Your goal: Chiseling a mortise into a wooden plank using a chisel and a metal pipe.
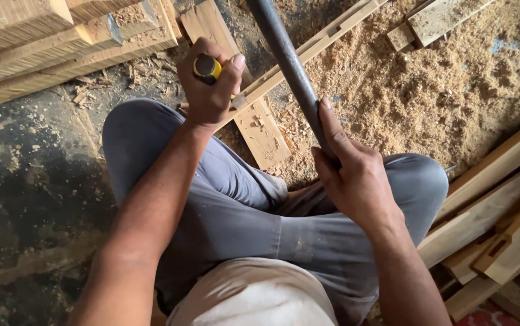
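Observation:
My left hand (210, 81) is closed around a tool with a yellow and black handle (206, 68), held upright against a long narrow wooden strip (308, 51) that runs diagonally over a short plank (260, 130). The tool's tip is hidden behind my hand. My right hand (350, 175) grips a dark grey metal rod (287, 60) that rises toward the top edge of the view. I sit cross-legged in grey trousers (242, 205), with both hands in front of my knees.
Stacked pale boards (48, 42) lie at the upper left. More planks and notched pieces (495, 211) pile up at the right. Sawdust (429, 90) covers the floor at the upper right. Dark floor (24, 181) spreads at the left.

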